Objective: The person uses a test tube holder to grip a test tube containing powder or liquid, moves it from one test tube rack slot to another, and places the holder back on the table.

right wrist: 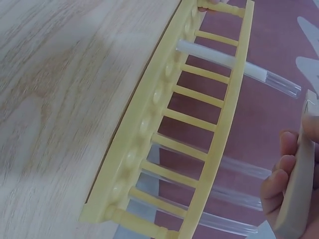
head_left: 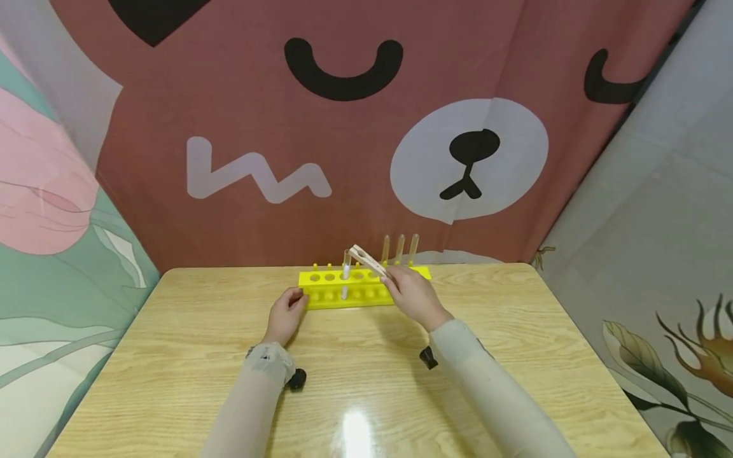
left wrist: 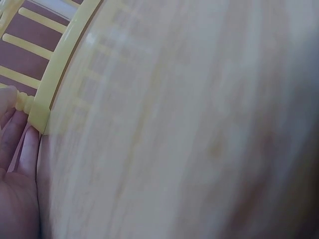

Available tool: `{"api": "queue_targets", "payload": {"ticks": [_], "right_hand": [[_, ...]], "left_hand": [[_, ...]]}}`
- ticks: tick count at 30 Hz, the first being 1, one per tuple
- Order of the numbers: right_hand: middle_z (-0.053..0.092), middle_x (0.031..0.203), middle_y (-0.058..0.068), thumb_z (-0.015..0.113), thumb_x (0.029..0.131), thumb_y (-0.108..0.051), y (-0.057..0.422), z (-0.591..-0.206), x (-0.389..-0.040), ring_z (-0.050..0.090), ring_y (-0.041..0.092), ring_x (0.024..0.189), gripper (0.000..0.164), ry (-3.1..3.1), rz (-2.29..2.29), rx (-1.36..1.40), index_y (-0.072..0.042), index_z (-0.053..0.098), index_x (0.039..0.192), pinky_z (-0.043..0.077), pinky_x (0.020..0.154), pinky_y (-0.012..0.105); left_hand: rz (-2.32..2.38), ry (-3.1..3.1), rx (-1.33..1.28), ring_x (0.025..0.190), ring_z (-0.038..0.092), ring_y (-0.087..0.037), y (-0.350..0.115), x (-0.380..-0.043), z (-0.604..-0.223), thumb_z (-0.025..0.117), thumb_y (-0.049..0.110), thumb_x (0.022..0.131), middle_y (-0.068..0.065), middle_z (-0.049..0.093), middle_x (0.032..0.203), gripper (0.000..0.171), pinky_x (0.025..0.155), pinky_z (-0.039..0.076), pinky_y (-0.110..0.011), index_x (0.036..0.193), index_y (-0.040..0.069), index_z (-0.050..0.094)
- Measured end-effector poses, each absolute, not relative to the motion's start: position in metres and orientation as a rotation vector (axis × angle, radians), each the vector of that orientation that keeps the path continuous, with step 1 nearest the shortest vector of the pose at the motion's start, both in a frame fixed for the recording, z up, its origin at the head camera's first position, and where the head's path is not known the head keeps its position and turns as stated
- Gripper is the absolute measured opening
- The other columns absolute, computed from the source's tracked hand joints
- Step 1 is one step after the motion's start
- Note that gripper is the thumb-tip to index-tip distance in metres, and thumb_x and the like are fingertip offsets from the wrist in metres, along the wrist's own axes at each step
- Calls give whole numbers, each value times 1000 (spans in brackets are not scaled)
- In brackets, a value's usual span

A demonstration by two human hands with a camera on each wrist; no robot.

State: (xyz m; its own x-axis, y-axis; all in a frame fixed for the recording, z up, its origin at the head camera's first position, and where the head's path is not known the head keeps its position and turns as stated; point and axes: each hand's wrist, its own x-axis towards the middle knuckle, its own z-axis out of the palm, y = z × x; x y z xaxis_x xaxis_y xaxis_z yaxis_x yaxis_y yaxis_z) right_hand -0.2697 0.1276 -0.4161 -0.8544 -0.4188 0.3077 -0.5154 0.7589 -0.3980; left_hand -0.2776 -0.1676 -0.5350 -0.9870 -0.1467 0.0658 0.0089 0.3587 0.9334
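A yellow test tube rack [head_left: 323, 284] stands at the table's far edge. Its left end post is gripped by my left hand [head_left: 284, 316], thumb and fingers around it in the left wrist view. My right hand [head_left: 417, 294] holds a wooden test tube clamp [head_left: 369, 261] by its near end, above the rack. One test tube [right wrist: 259, 73] with white contents stands upright in a hole left of the rack's middle. The clamp's tip is close to that tube's mouth; in the right wrist view a small gap shows between them.
Three clear test tubes [head_left: 400, 248] stand along the back of the rack at its right. The wooden table [head_left: 189, 356] meets a hanging curtain [head_left: 355, 222] with a cartoon face behind the rack. Patterned cloth [head_left: 647, 267] hangs at the right side.
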Motion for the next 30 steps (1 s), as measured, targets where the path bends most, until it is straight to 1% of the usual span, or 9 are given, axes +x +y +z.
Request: {"api": "queue_targets", "payload": {"ticks": [4,7,12,14,18,26,30], "right_hand": [[45,71,1,57,106,-19,124,-414,-271,39,16,59,20,-2739,729,742,-12,56,87,38,55,31],[45,71,1,58,105,-18,122,-414,-272,39,16,59,20,-2728,730,742,-11,58,87,37,55,30],[53,75,1,61,103,-15,118,-413,-273,41,15,58,13,-2712,744,727,-6,69,98,39,53,29],[57,77,1,61,103,-14,116,-412,-273,42,15,58,14,-2705,750,717,-5,71,103,40,53,29],[61,81,2,62,102,-13,114,-411,-273,43,14,56,16,-2694,754,702,-3,73,107,40,52,29],[59,77,1,63,102,-15,109,-408,-274,41,14,51,19,-2716,787,676,-3,74,111,37,47,26],[57,76,1,63,102,-16,108,-407,-274,41,14,51,21,-2724,793,664,-2,74,113,37,47,26]], "left_hand": [[-1695,-2476,130,124,57,-34,-168,-278,-534,59,17,104,-21,61,131,30,105,49,-48,128,-1,61],[-1699,-2472,133,124,57,-34,-168,-278,-535,60,17,104,-21,61,132,31,105,49,-48,128,-1,61],[-1713,-2459,137,124,57,-33,-169,-279,-536,60,17,104,-21,61,131,29,105,50,-47,126,-1,62],[-1711,-2460,134,123,57,-33,-169,-279,-536,60,16,104,-21,61,131,28,105,50,-47,126,-1,62],[-1709,-2461,132,124,57,-33,-169,-279,-536,60,16,103,-21,61,131,29,105,50,-47,126,-1,62],[-1711,-2461,128,123,57,-33,-169,-279,-537,60,16,103,-20,62,130,29,105,49,-47,127,-1,62],[-1710,-2461,126,124,57,-33,-169,-280,-538,61,17,104,-20,61,131,29,105,50,-47,127,-1,62]]}}
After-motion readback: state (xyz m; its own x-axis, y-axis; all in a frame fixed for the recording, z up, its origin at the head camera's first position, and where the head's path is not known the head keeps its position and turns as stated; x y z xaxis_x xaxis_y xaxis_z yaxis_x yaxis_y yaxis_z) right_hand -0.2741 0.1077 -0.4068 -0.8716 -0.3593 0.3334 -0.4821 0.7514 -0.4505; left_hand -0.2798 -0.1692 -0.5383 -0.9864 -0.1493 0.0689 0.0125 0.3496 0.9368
